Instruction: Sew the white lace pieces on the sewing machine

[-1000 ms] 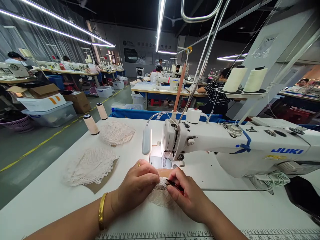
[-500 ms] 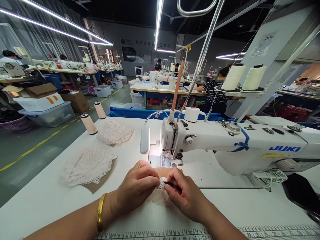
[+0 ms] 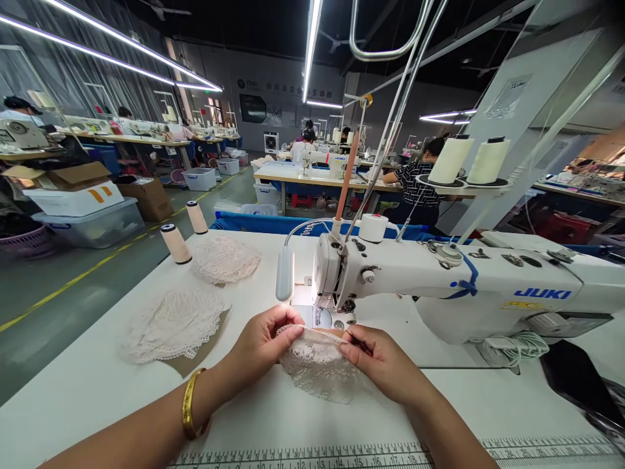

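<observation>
Pinching the crosswise lace edge [image 3: 319,334] are left hand [image 3: 266,340] and right hand [image 3: 378,358] with tool [image 3: 364,349].

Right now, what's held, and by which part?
A lace piece, its far edge pinched by the left hand and right hand, which also grips something dark, mostly hidden.

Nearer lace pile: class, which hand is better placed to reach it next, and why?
Probably the left hand: it is closer to the pile, while the right hand is farther across. Both hold lace, though.
</observation>
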A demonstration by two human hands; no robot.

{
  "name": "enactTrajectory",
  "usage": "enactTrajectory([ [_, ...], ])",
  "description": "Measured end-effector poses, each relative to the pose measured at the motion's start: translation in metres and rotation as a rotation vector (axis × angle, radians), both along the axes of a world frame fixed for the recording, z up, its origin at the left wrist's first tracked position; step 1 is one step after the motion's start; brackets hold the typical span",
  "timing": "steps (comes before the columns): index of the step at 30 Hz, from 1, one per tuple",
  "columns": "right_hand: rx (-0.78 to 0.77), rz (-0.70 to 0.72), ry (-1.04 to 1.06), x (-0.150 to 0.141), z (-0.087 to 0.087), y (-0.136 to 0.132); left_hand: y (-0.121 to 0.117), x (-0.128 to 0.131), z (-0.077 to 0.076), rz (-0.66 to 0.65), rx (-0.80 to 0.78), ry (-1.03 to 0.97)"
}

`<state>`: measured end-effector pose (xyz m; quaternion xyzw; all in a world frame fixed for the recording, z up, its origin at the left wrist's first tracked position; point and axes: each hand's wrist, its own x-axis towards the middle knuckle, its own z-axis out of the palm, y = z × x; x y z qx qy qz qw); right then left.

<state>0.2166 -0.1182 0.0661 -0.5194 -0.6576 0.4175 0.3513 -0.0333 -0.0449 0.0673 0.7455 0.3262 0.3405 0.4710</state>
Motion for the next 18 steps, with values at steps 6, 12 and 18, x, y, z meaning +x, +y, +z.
enactTrajectory([
  [6, -0.105, -0.014, 0.071, 0.004, -0.009, 0.005, 0.005, 0.001, 0.004, -0.018, -0.263, 0.030],
  [12, -0.096, 0.127, 0.187, -0.006, -0.006, 0.000, 0.006, -0.002, 0.013, -0.064, -0.337, 0.074],
  [18, -0.019, 0.119, -0.013, -0.020, -0.010, -0.002, 0.009, -0.017, 0.033, -0.113, -0.227, 0.168],
])
